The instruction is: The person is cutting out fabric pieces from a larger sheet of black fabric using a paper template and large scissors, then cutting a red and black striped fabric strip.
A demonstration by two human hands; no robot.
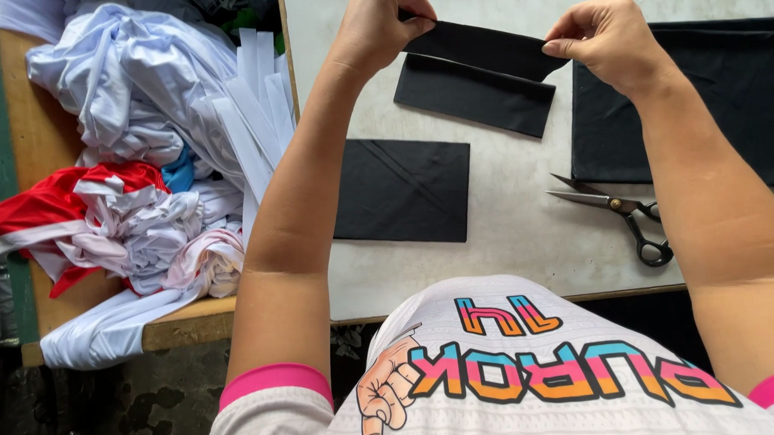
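A: What's on the bench (525,230)?
B: Pale, speckled top. Black fabric rectangle (403,189) near the front edge, smaller black strip (473,99) behind it, large black piece (709,103) at right, scissors (618,214) just in front of that.
A: Left side?
B: Separate wooden bench (36,127), heaped with white and red garments (136,166) and white strips (259,110).

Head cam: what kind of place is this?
Probably a garment sewing or cutting workshop. Both hands, left hand and right hand, hold a black fabric strip above a grey worktable with cut black fabric pieces, tailor's scissors, and a heap of white and red garments alongside.
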